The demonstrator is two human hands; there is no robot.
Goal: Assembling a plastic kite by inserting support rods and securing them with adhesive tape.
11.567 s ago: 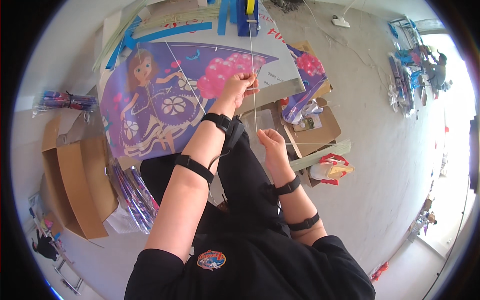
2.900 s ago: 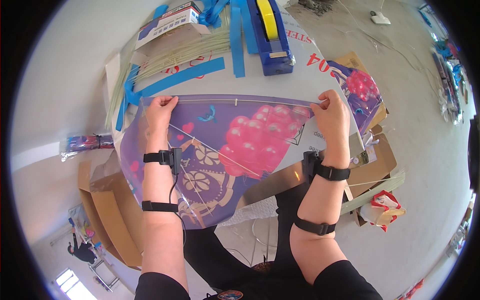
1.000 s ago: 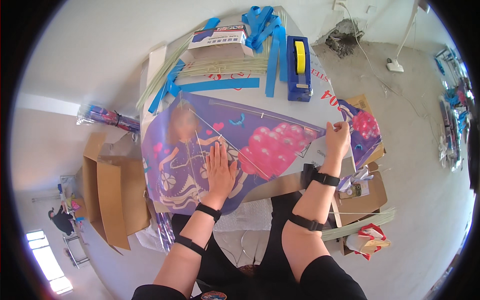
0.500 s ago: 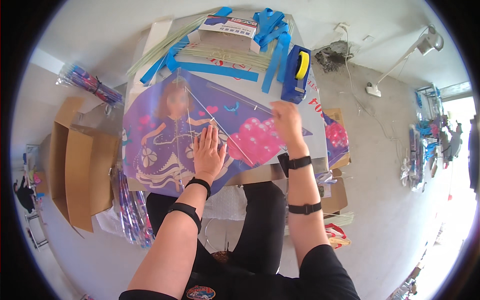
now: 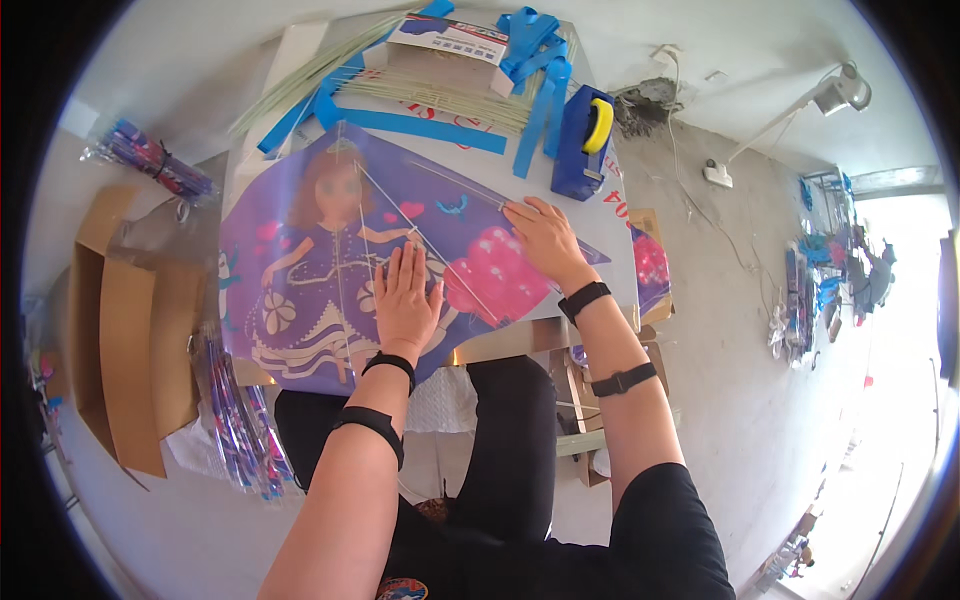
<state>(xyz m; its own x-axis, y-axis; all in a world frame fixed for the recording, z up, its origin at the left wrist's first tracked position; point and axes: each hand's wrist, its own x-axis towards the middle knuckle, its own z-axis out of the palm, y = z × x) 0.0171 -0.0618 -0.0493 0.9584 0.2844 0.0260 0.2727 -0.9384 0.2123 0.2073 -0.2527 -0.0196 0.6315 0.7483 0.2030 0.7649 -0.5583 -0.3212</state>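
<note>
A purple kite (image 5: 330,340), printed with a doll-like figure in a gown and pink balloons, lies spread on the table. Thin white rods (image 5: 400,222) run across it, one of them slanting. My left hand (image 5: 407,300) lies open and flat on the kite's middle, its fingers pointing away from me. Farther right, my right hand (image 5: 545,238) rests on the upper right edge, fingers stretched out, the tips at the end of a rod (image 5: 460,188) along that edge. Whether those fingertips pinch anything is too small to see.
Behind the kite are a blue tape dispenser (image 5: 582,145) with a yellow wheel, blue strips (image 5: 420,137), bundled thin pale sticks (image 5: 440,100) and a small box (image 5: 450,45). An open cardboard carton (image 5: 150,340) stands left, beside wrapped bundles (image 5: 235,420).
My right hand has gone from a blurred, curled pose above the edge to stretched fingers lying on it, slightly nearer me. My left hand stays flat on the kite. The whole view has shifted slightly.
</note>
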